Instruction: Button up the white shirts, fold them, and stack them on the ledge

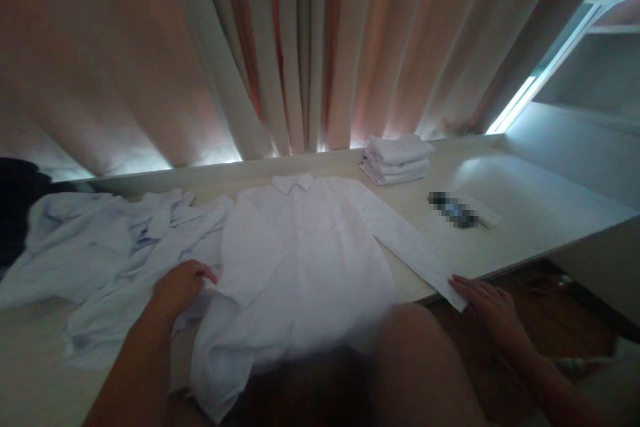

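Observation:
A white long-sleeved shirt (310,247) lies spread front up on the pale surface, its collar pointing toward the curtain and its hem hanging over the near edge by my knees. My left hand (184,287) pinches the shirt at its left side, near the sleeve. With my right hand (487,310) I grip the cuff end of the other sleeve, which is stretched out to the right past the edge. Rumpled white shirts (115,240) lie in a heap beside my left hand.
A stack of folded white shirts (397,160) stands at the back, right of the collar. A small blurred-out item (454,210) lies farther right. Long curtains (300,47) hang behind the surface (520,207). Something dark (20,207) sits at the far left.

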A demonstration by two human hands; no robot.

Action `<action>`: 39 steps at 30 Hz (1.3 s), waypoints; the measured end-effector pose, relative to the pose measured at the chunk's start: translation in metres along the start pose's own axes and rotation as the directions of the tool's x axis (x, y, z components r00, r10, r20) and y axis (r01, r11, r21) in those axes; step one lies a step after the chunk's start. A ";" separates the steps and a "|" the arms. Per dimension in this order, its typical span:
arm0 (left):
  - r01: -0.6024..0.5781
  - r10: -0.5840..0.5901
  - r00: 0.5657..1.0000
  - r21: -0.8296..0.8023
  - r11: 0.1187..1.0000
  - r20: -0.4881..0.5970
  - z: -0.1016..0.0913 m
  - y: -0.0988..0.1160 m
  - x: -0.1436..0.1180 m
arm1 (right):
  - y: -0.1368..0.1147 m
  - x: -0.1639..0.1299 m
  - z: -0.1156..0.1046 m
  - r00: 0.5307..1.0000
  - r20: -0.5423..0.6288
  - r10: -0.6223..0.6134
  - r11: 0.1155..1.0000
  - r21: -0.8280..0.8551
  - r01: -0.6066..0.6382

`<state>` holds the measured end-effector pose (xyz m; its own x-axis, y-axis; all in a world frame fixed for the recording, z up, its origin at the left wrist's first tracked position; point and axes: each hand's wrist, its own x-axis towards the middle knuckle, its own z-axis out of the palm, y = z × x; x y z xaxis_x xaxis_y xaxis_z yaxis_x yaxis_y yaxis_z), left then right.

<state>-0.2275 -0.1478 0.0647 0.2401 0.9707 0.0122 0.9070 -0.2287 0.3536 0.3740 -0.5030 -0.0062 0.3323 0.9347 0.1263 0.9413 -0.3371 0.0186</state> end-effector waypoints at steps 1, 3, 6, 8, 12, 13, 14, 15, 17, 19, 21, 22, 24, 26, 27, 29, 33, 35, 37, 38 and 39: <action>0.084 -0.084 0.996 0.034 0.996 -0.004 -0.002 0.002 -0.002 | -0.002 0.005 -0.005 0.999 -0.032 0.026 0.998 0.053 -0.025; 0.175 -0.166 0.978 0.066 0.982 -0.126 -0.007 0.016 -0.008 | -0.014 0.023 -0.021 0.989 -0.075 0.127 0.969 0.223 -0.107; -0.082 0.073 0.910 -0.006 0.997 -0.409 -0.005 0.057 -0.019 | -0.052 0.057 -0.065 0.934 -0.049 0.354 0.772 0.579 -0.262; -0.281 0.195 0.879 -0.143 0.949 -0.435 0.005 0.089 -0.027 | -0.093 0.080 -0.101 0.925 0.022 0.378 0.577 0.776 -0.254; -0.367 0.207 0.919 -0.534 0.761 -0.337 0.027 0.135 -0.043 | -0.207 0.113 -0.154 0.977 0.005 0.212 0.329 0.941 -0.077; -0.327 0.183 0.941 -0.632 0.703 -0.285 0.030 0.142 -0.046 | -0.238 0.118 -0.156 0.989 -0.026 0.145 0.310 0.951 -0.021; -0.270 0.153 0.962 -0.730 0.628 -0.225 0.032 0.146 -0.048 | -0.268 0.122 -0.153 0.993 -0.073 0.091 0.300 0.953 0.043; -0.203 0.125 0.979 -0.818 0.538 -0.161 0.033 0.148 -0.049 | -0.297 0.125 -0.145 0.992 -0.125 0.030 0.293 0.950 0.111; -0.076 0.099 0.994 -0.932 0.354 -0.043 0.035 0.145 -0.047 | -0.346 0.125 -0.117 0.976 -0.200 -0.081 0.340 0.915 0.216; 0.011 0.102 0.994 -0.967 0.256 0.039 0.036 0.138 -0.041 | -0.380 0.122 -0.084 0.953 -0.245 -0.175 0.355 0.888 0.293; 0.054 0.101 0.992 -0.965 0.257 0.082 0.038 0.128 -0.034 | -0.395 0.118 -0.056 0.931 -0.289 -0.222 0.352 0.867 0.353; 0.062 0.101 0.991 -0.960 0.274 0.093 0.039 0.124 -0.032 | -0.397 0.117 -0.046 0.925 -0.300 -0.233 0.344 0.864 0.367; 0.062 0.106 0.989 -0.947 0.315 0.100 0.039 0.120 -0.029 | -0.393 0.116 -0.034 0.929 -0.285 -0.237 0.311 0.883 0.350; 0.055 0.102 0.990 -0.930 0.365 0.098 0.038 0.122 -0.029 | -0.385 0.119 -0.032 0.944 -0.236 -0.233 0.264 0.918 0.295; 0.044 0.097 0.991 -0.919 0.391 0.089 0.037 0.124 -0.030 | -0.381 0.121 -0.033 0.948 -0.218 -0.232 0.253 0.927 0.276; 0.013 0.086 0.995 -0.897 0.442 0.056 0.035 0.130 -0.032 | -0.376 0.125 -0.036 0.942 -0.219 -0.254 0.274 0.918 0.287; -0.017 0.090 0.996 -0.876 0.481 0.030 0.035 0.134 -0.034 | -0.375 0.133 -0.043 0.895 -0.271 -0.355 0.326 0.861 0.390; -0.004 0.090 0.995 -0.887 0.461 0.043 0.037 0.133 -0.033 | -0.375 0.135 -0.045 0.881 -0.302 -0.365 0.326 0.844 0.425; 0.020 0.090 0.994 -0.906 0.423 0.064 0.040 0.131 -0.032 | -0.374 0.136 -0.048 0.867 -0.357 -0.348 0.330 0.819 0.469; 0.038 0.093 0.992 -0.915 0.401 0.082 0.041 0.131 -0.032 | -0.373 0.137 -0.049 0.860 -0.385 -0.337 0.330 0.807 0.490; 0.059 0.096 0.990 -0.926 0.373 0.102 0.042 0.130 -0.032 | -0.371 0.138 -0.051 0.853 -0.409 -0.325 0.326 0.798 0.507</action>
<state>-0.1025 -0.2121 0.0712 0.3600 0.9317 -0.0494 0.0317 0.0407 0.9987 0.0672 -0.2547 0.0545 -0.0470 0.8602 0.5077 0.5231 0.4542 -0.7212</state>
